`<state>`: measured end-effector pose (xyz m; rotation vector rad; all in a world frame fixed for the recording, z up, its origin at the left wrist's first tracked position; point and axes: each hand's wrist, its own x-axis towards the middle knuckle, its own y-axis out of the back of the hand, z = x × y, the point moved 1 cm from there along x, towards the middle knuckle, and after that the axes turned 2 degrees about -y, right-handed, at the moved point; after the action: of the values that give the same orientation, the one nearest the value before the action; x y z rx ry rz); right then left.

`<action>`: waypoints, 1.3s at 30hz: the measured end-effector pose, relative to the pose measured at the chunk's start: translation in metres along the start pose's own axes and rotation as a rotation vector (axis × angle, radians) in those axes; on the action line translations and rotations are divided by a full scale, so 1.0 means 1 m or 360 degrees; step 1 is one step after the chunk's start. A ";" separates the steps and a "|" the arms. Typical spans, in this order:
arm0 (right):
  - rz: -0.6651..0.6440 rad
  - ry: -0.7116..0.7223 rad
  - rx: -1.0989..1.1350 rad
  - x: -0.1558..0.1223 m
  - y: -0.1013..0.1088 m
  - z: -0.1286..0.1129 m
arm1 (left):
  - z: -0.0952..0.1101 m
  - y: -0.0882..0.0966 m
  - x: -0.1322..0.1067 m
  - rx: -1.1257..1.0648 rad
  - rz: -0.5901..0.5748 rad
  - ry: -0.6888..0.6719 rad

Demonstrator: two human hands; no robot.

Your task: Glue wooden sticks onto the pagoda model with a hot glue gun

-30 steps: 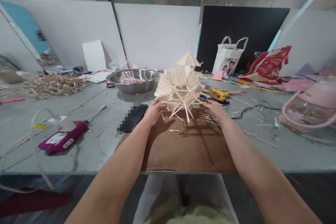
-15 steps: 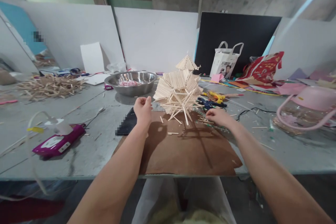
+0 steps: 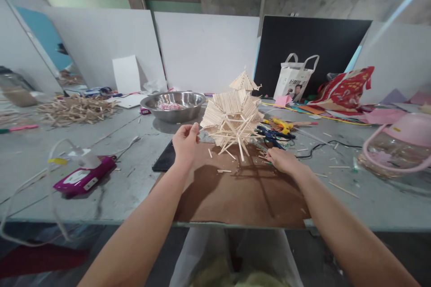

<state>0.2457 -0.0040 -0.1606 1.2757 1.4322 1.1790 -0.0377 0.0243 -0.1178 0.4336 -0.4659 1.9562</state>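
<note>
A model tower built of thin wooden sticks (image 3: 234, 114) stands at the far end of a brown board (image 3: 242, 193) on the grey table. My left hand (image 3: 185, 141) is raised just left of the model, fingers curled in a pinch near a stick tip; what it pinches is too small to name. My right hand (image 3: 282, 159) rests low on the board's right edge among loose sticks, fingers bent down on the surface. Whether it holds one is hidden.
A steel bowl (image 3: 173, 105) sits behind the left hand, a dark phone (image 3: 164, 161) beside it. A pink device with white cable (image 3: 82, 178) lies left. Stick pile (image 3: 76, 110) far left. Scissors and tools (image 3: 278, 131), bags (image 3: 294, 78), a pink-lidded jar (image 3: 395, 145) right.
Both hands came off the model's base. My left hand rose and curled beside the model. My right hand dropped to the board at the right.
</note>
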 end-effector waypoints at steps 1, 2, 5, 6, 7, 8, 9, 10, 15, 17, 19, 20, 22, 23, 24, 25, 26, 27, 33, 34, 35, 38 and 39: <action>0.0017 -0.0015 0.0014 -0.001 0.001 0.000 | -0.001 0.001 -0.003 -0.0008 -0.0014 0.0009; 0.0040 -0.0038 0.0037 -0.001 0.003 0.001 | -0.002 0.002 -0.005 -0.0011 -0.0025 0.0025; 0.0140 -0.0127 0.0151 -0.001 0.013 0.007 | -0.003 0.005 -0.010 0.0011 -0.0062 0.0146; 0.0179 -0.0149 0.0177 -0.002 0.018 0.009 | -0.002 0.006 -0.011 0.0022 -0.0097 0.0228; 0.0227 -0.0154 0.0249 -0.004 0.023 0.010 | 0.000 0.006 -0.014 0.0031 -0.0146 0.0315; 0.0272 -0.0142 0.0403 -0.006 0.028 0.010 | 0.002 0.007 -0.017 0.0034 -0.0217 0.0413; 0.0311 -0.0113 0.0652 -0.010 0.031 0.009 | 0.004 0.008 -0.022 0.0031 -0.0281 0.0489; 0.0329 -0.0075 0.1007 -0.014 0.034 0.007 | 0.006 0.009 -0.028 0.0024 -0.0337 0.0546; -0.0182 -0.0111 0.2330 -0.041 0.017 -0.032 | 0.010 0.005 -0.074 -0.0075 -0.0835 0.1094; -0.0360 -0.0196 0.2513 -0.048 0.003 -0.053 | 0.010 0.001 -0.090 -0.0131 -0.0934 0.1254; -0.0380 -0.0274 0.2627 -0.048 -0.009 -0.070 | 0.010 -0.005 -0.101 -0.0279 -0.0999 0.1346; -0.0368 -0.0300 0.2650 -0.046 -0.013 -0.077 | 0.011 -0.008 -0.104 -0.0371 -0.1007 0.1375; -0.0327 -0.0329 0.2654 -0.042 -0.016 -0.086 | 0.011 -0.013 -0.107 -0.0534 -0.0998 0.1409; -0.0308 -0.0337 0.2651 -0.039 -0.017 -0.089 | 0.011 -0.015 -0.107 -0.0597 -0.0967 0.1417; -0.0291 -0.0343 0.2655 -0.037 -0.017 -0.090 | 0.010 -0.017 -0.107 -0.0646 -0.0921 0.1423; -0.0281 -0.0345 0.2674 -0.035 -0.017 -0.091 | 0.010 -0.019 -0.107 -0.0682 -0.0866 0.1426; -0.0276 -0.0340 0.2714 -0.035 -0.017 -0.092 | 0.010 -0.021 -0.108 -0.0710 -0.0807 0.1426; -0.0273 -0.0339 0.2769 -0.035 -0.017 -0.092 | 0.010 -0.023 -0.108 -0.0730 -0.0750 0.1424; -0.0329 -0.0404 0.3111 -0.038 -0.026 -0.094 | 0.010 -0.034 -0.107 -0.0779 -0.0487 0.1392; -0.0345 -0.0403 0.3125 -0.038 -0.027 -0.094 | 0.009 -0.035 -0.107 -0.0784 -0.0444 0.1391; -0.0359 -0.0402 0.3130 -0.038 -0.028 -0.094 | 0.007 -0.035 -0.106 -0.0788 -0.0408 0.1390; -0.0380 -0.0399 0.3138 -0.036 -0.030 -0.094 | 0.003 -0.037 -0.104 -0.0799 -0.0337 0.1385; -0.0382 -0.0399 0.3141 -0.035 -0.030 -0.093 | 0.001 -0.037 -0.104 -0.0802 -0.0324 0.1381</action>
<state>0.1529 -0.0493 -0.1725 2.0747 2.3510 -1.0603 0.0381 -0.0420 -0.1634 -0.6493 -0.3031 1.5609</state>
